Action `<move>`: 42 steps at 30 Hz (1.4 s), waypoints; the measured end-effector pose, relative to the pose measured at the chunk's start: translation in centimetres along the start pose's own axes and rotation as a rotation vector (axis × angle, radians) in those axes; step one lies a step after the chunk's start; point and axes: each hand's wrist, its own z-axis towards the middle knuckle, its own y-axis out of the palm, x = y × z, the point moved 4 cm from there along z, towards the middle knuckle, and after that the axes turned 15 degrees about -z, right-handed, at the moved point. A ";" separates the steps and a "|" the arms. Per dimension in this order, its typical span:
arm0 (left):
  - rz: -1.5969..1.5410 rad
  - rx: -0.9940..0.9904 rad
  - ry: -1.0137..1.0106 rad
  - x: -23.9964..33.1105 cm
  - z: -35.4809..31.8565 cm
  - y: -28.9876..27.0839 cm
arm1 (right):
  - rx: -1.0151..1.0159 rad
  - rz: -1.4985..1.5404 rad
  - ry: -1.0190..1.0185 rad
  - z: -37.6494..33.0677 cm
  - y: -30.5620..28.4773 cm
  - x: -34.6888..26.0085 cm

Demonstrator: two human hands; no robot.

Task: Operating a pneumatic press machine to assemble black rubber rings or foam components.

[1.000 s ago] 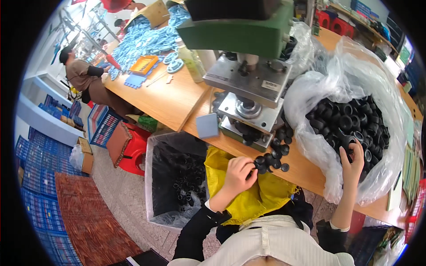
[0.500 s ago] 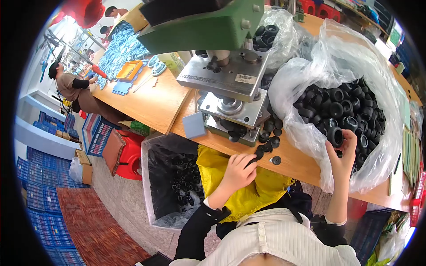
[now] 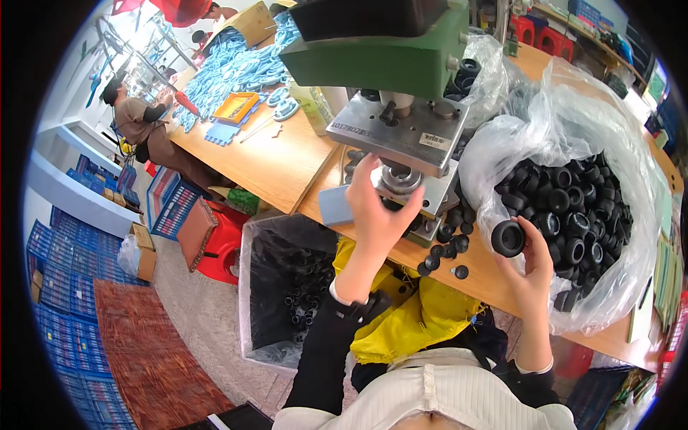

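Two hands work at once: the right hand [image 3: 529, 266] pinches a black ring [image 3: 508, 238] just beside the bag [image 3: 502, 154], right of the press [image 3: 401, 136]; the left hand [image 3: 378, 208], fingers loosely curled around nothing visible, reaches the die [image 3: 398, 179], nearer.

Left hand [image 3: 378, 215] covers the die area of the green metal bench press [image 3: 390, 61], so whatever its fingertips meet there is hidden; the press top is cut by the upper edge. Clear plastic bag of black rubber rings [image 3: 573, 208]: lower rings veiled by folds. Distant seated worker [image 3: 136, 125] too small for detail
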 end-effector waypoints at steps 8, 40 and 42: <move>-0.358 0.121 -0.334 -0.8 3.0 2.6 | -0.094 0.150 0.023 0.9 2.2 -1.2; 0.298 -0.320 -0.303 -15.4 -6.2 -4.3 | 0.031 -0.547 0.116 6.7 0.2 6.7; 0.018 -0.029 -0.291 -12.7 -6.0 -4.9 | 0.211 -0.415 0.054 5.9 -0.9 6.0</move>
